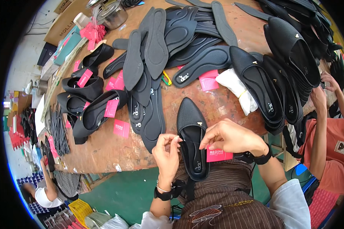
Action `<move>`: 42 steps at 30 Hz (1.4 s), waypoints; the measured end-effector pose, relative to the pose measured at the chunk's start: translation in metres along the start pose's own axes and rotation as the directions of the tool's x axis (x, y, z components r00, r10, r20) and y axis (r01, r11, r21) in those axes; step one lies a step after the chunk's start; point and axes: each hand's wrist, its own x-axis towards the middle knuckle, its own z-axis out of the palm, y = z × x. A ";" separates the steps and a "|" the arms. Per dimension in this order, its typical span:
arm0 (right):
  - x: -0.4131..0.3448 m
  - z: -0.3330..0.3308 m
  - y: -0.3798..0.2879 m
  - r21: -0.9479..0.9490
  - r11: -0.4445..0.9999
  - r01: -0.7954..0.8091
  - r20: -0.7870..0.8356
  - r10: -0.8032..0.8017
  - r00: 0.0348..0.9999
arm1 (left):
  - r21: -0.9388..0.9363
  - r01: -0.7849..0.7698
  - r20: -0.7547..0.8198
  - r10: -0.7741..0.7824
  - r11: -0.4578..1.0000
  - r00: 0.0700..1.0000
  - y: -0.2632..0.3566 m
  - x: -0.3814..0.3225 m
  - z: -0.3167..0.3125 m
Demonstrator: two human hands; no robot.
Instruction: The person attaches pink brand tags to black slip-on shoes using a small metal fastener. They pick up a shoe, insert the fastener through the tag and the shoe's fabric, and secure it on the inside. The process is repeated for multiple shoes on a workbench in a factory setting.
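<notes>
A black pointed slip-on shoe (191,114) with a textured toe and a small gold ornament lies toe-away at the near table edge, its heel over my lap. My left hand (166,154) is at the shoe's left rim, thumb and forefinger pinched together. Across the opening my right hand (228,138) pinches at the right rim. A fine dark thread (193,141), hard to make out, appears to run between the fingertips. Below my right hand hangs a pink printed tag (219,154), partly covered by it. The shoe's insole (199,164) bears a printed logo.
Black insoles (156,43) are heaped mid-table (186,93). Tagged shoes (100,114) stand left, beside bundled dark cords (58,130). Stacked shoes (256,86) and a white wrapped bundle (239,91) sit right. A yellow-green cutter (166,78) lies by the insoles. Co-workers sit on both sides.
</notes>
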 end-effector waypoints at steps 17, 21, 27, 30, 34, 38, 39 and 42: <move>0.039 0.057 0.022 0.218 0.970 0.104 -0.464 0.009 0.886 | -0.235 0.132 0.234 -0.075 0.963 0.969 0.011 0.013 -0.012; 0.038 0.052 0.023 0.120 0.980 0.161 -0.502 -0.080 0.861 | -0.193 0.197 0.239 -0.149 0.961 0.960 0.020 0.012 -0.010; 0.039 0.050 0.029 -0.041 0.992 0.116 -0.411 -0.123 0.903 | -0.147 0.172 0.256 -0.131 0.974 0.958 0.021 0.013 -0.016; 0.038 0.051 0.028 -0.096 0.992 0.080 -0.401 -0.112 0.909 | -0.088 0.198 0.280 -0.166 0.976 0.945 0.023 0.016 -0.018; 0.036 0.050 0.025 -0.100 0.992 0.079 -0.345 -0.109 0.932 | -0.003 0.246 0.328 -0.232 0.969 0.916 0.031 0.018 -0.024; 0.036 0.050 0.030 -0.121 0.985 0.120 -0.360 -0.156 0.920 | 0.031 0.258 0.350 -0.253 0.966 0.902 0.033 0.021 -0.020; 0.036 0.049 0.028 -0.136 0.984 0.114 -0.348 -0.156 0.924 | 0.033 0.256 0.347 -0.251 0.966 0.904 0.030 0.022 -0.021; 0.038 0.050 0.032 -0.154 0.975 0.158 -0.330 -0.201 0.922 | 0.003 0.239 0.364 -0.223 0.971 0.904 0.024 0.024 -0.024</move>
